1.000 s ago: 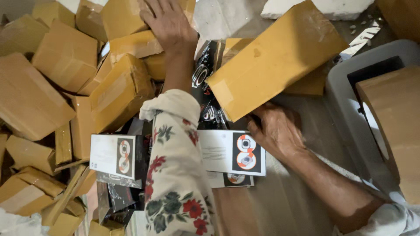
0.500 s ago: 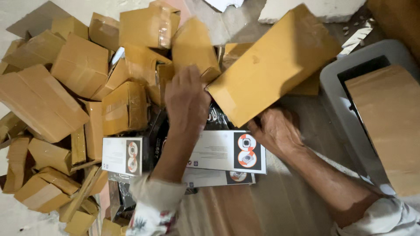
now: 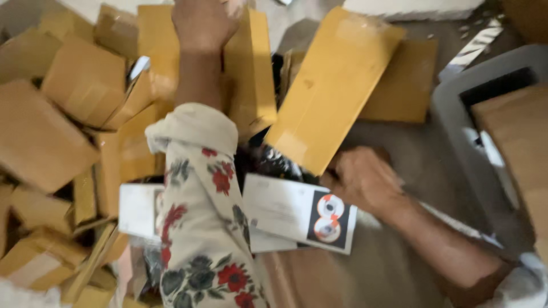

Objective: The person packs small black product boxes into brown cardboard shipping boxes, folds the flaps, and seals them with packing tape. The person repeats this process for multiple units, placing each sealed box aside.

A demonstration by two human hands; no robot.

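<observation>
My left hand (image 3: 202,23) stretches to the top edge of the view and rests on a flat brown cardboard box (image 3: 251,74). Its fingers are cut off by the frame, so its grip is unclear. The flowered sleeve (image 3: 200,217) covers the forearm. My right hand (image 3: 362,179) is closed at the lower corner of a long, tilted brown cardboard box (image 3: 337,85). Just below both arms lies a white carton with a black panel (image 3: 299,214), and dark glossy packets (image 3: 274,162) show under it.
A heap of brown cardboard boxes (image 3: 74,85) fills the left side. At the right stands a grey plastic bin (image 3: 456,108) with a large cardboard box (image 3: 514,142) in it. Another white carton (image 3: 137,208) lies left of the sleeve. Bare floor (image 3: 411,171) shows between.
My left hand has moved from the middle of the pile up to the far boxes. The right hand has stayed at the long box's corner. The view has shifted.
</observation>
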